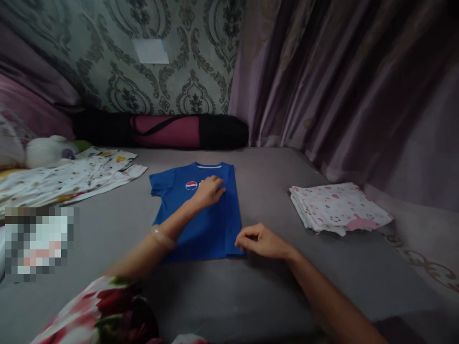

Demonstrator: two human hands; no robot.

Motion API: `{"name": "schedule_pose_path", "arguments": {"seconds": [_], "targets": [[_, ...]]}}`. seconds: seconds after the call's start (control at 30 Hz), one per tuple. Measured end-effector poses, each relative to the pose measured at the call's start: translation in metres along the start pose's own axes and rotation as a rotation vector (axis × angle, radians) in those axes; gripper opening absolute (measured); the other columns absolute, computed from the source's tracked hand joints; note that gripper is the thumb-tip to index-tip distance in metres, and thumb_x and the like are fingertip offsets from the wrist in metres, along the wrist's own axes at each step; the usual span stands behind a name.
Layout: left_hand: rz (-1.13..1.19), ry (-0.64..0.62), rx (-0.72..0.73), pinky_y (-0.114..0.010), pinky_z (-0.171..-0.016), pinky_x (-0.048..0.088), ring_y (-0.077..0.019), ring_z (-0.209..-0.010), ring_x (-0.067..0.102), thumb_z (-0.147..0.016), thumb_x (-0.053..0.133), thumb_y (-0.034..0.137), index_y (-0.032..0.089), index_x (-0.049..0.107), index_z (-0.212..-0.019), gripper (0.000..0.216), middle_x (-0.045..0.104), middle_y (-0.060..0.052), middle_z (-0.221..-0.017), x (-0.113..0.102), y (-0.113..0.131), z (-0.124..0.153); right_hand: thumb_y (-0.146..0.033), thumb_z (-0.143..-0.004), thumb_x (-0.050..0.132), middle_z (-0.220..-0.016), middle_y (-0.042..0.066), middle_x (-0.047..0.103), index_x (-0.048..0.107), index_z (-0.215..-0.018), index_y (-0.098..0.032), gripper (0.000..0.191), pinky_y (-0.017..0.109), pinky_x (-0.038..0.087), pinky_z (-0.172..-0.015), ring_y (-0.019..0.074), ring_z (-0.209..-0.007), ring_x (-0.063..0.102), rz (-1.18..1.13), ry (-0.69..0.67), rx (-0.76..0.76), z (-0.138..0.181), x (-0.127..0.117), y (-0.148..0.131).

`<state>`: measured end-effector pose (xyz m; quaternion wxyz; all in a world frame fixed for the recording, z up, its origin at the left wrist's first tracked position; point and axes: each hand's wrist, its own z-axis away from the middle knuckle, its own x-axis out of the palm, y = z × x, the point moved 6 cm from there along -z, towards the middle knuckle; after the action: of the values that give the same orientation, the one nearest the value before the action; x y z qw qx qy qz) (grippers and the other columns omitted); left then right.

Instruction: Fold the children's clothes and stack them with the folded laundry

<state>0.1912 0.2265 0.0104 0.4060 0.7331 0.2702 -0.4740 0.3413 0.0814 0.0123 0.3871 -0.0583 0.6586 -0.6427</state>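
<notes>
Floral sleeve (86, 313) nearest, blue shirt (204, 234) was aligned toward bed's (268, 191) far edge, left hand (211, 190) unclenched, right hand (264, 241) curled at hem corner, pinch unclear.

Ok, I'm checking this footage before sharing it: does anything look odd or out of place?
A blocky, pixelated patch near the left edge stands out; it hides whatever is there. The blue T-shirt looks lopsided, one sleeve spread and the opposite side folded inward. I see nothing spilled or damaged.

A long bag (167, 131) lies before patterned wallpaper (154, 83).
</notes>
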Motion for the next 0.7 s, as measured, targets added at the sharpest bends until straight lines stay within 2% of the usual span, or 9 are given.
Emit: {"name": "schedule_pose_path", "arguments": {"seconds": [0.1, 0.17, 0.2, 0.27, 0.4, 0.53, 0.7], "targets": [[0.111, -0.144, 0.262, -0.036, -0.099, 0.045, -0.0238, -0.115, 0.057, -0.094, 0.047, 0.033, 0.019, 0.06, -0.118, 0.031, 0.061, -0.013, -0.123, 0.005, 0.049, 0.05, -0.029, -0.095, 0.041, -0.096, 0.005, 0.072, 0.069, -0.099, -0.017, 0.031, 0.027, 0.049, -0.084, 0.0149, -0.09, 0.065, 0.177, 0.209, -0.033, -0.033, -0.036, 0.006], [0.152, -0.148, 0.298, -0.037, -0.105, 0.042, -0.0238, -0.124, 0.053, -0.096, 0.044, 0.037, 0.018, 0.058, -0.124, 0.036, 0.057, -0.014, -0.132, 0.012, 0.07, 0.08, -0.023, -0.095, 0.037, -0.119, 0.01, 0.067, 0.065, -0.115, -0.014, 0.035, 0.03, 0.041, -0.101, 0.0162, -0.113, 0.059, 0.383, 0.334, -0.076, -0.064, -0.053, 0.01], [0.15, -0.147, 0.289, -0.039, -0.108, 0.04, -0.0246, -0.128, 0.05, -0.096, 0.043, 0.039, 0.018, 0.056, -0.127, 0.039, 0.055, -0.015, -0.136, 0.017, 0.076, 0.092, -0.022, -0.096, 0.036, -0.132, 0.013, 0.06, 0.06, -0.124, -0.011, 0.039, 0.031, 0.035, -0.107, 0.017, -0.124, 0.052, 0.474, 0.352, -0.075, -0.081, -0.056, 0.015], [0.116, -0.16, 0.246, -0.043, -0.112, 0.036, -0.0259, -0.135, 0.044, -0.097, 0.042, 0.039, 0.016, 0.052, -0.133, 0.044, 0.05, -0.017, -0.142, 0.028, 0.082, 0.108, -0.023, -0.097, 0.032, -0.149, 0.015, 0.042, 0.047, -0.139, -0.007, 0.047, 0.036, 0.023, -0.116, 0.0201, -0.14, 0.034, 0.629, 0.331, -0.01, -0.116, -0.055, 0.029], [0.029, -0.21, 0.201, -0.045, -0.115, 0.032, -0.0257, -0.142, 0.031, -0.099, 0.035, 0.035, 0.012, 0.043, -0.141, 0.048, 0.039, -0.016, -0.151, 0.043, 0.082, 0.119, -0.036, -0.1, 0.027, -0.158, 0.015, 0.022, 0.029, -0.15, -0.005, 0.059, 0.043, 0.01, -0.119, 0.0252, -0.147, 0.015, 0.779, 0.264, 0.19, -0.167, -0.045, 0.054], [-0.011, -0.203, 0.216, -0.045, -0.117, 0.026, -0.0246, -0.145, 0.025, -0.101, 0.028, 0.037, 0.015, 0.038, -0.145, 0.05, 0.033, -0.013, -0.154, 0.046, 0.081, 0.123, -0.045, -0.1, 0.018, -0.16, 0.014, 0.016, 0.022, -0.151, -0.002, 0.067, 0.044, 0.005, -0.119, 0.0252, -0.148, 0.009, 0.808, 0.302, 0.273, -0.197, -0.05, 0.061], [-0.034, -0.164, 0.262, -0.044, -0.119, 0.02, -0.0242, -0.146, 0.02, -0.101, 0.025, 0.039, 0.02, 0.032, -0.15, 0.052, 0.029, -0.009, -0.157, 0.048, 0.082, 0.131, -0.045, -0.1, 0.013, -0.16, 0.015, 0.016, 0.021, -0.151, 0.0, 0.069, 0.045, 0.005, -0.118, 0.0267, -0.148, 0.011, 0.798, 0.371, 0.382, -0.224, -0.069, 0.065]]}}
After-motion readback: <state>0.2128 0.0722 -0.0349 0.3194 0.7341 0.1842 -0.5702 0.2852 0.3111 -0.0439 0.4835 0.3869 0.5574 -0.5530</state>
